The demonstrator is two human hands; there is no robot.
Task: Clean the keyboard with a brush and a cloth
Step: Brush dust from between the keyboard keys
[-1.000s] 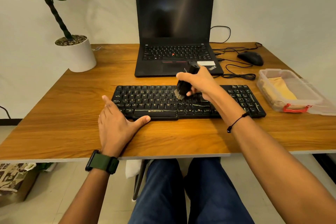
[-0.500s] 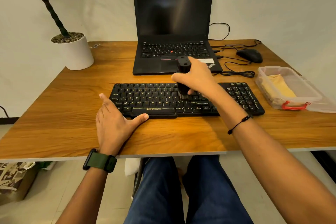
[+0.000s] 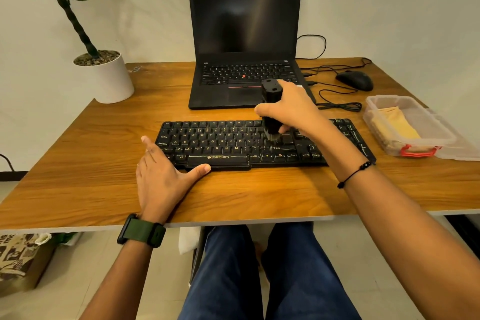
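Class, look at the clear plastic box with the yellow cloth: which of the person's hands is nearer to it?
Right. The right hand grips the brush over the keyboard, closer to the plastic box; the left hand rests at the keyboard's far left end.

One worktop (image 3: 78,176) carries one black keyboard (image 3: 220,143), one open laptop (image 3: 244,41), one mouse (image 3: 354,80) and one white pot with a plant (image 3: 109,78). One clear plastic box (image 3: 405,125) holds one yellow cloth (image 3: 394,125). Two hands are in view, the left hand (image 3: 161,176) and the right hand (image 3: 293,109), with one black brush (image 3: 271,106). One green watch (image 3: 141,231) and one black bracelet (image 3: 354,173) sit on the wrists.
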